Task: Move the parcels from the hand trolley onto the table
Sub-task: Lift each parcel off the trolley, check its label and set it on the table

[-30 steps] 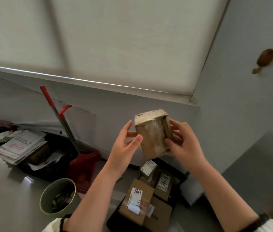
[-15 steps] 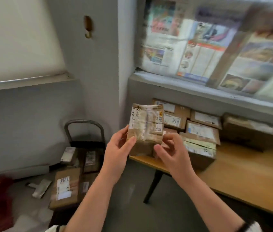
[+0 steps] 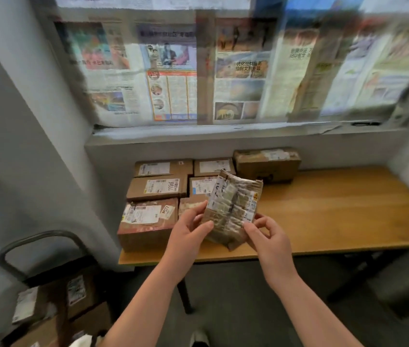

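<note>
A small taped cardboard parcel is held tilted above the front edge of the wooden table. My left hand grips its lower left edge and my right hand pinches its lower right corner. Several labelled parcels lie in rows on the table's left part, just behind the held one. The hand trolley stands at lower left with its dark loop handle up, and more parcels are stacked on it.
A larger brown box sits at the table's back by the sill. Newspapers cover the window above. A grey wall corner stands between trolley and table. Dark floor lies under the table.
The view has swung right from the trolley to the table. Both hands have carried the small parcel over the table's front edge and lowered it towards the rows.
</note>
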`<state>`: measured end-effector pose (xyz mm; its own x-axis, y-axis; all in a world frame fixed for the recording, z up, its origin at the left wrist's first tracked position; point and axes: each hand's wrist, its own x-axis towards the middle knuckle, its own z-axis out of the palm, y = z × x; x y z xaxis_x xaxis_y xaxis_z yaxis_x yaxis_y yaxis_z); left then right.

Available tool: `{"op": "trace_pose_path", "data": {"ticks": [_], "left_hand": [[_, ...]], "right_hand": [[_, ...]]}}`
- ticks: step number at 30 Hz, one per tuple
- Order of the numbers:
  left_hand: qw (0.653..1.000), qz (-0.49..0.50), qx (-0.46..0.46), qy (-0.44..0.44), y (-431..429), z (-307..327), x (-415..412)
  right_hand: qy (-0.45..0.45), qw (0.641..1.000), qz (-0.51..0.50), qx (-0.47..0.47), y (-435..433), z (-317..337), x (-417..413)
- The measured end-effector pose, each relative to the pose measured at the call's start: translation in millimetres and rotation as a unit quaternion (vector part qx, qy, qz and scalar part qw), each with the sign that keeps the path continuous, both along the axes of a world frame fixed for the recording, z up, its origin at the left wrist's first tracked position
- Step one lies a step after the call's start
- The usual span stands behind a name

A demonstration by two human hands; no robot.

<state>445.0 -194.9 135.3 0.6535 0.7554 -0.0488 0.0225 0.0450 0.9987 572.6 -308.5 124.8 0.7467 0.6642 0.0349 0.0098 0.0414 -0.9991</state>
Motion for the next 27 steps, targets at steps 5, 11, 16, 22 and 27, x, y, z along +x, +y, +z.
{"op": "trace_pose_path", "data": {"ticks": [5,11,16,22,27], "left_hand": [[0.999,-0.035,-0.026,0.028,14,-23,45],[0.995,-0.088,-0.008,0.055,65,-44,101],[0.989,-0.13,0.022,0.069,111,-50,158],[0.981,-0.171,-0.005,0.093,149,-60,217],[0.98,-0.139,-0.017,0.139,168,-88,267]], "right_hand": [[0.101,0.994,-0.041,0.009,5,-14,35],[0.2,0.977,-0.059,-0.049,56,-22,87],[0.201,0.967,-0.091,-0.124,108,-28,133],[0.249,0.946,-0.136,-0.159,135,-35,194],[0.299,0.922,-0.177,-0.172,149,-55,243]]}}
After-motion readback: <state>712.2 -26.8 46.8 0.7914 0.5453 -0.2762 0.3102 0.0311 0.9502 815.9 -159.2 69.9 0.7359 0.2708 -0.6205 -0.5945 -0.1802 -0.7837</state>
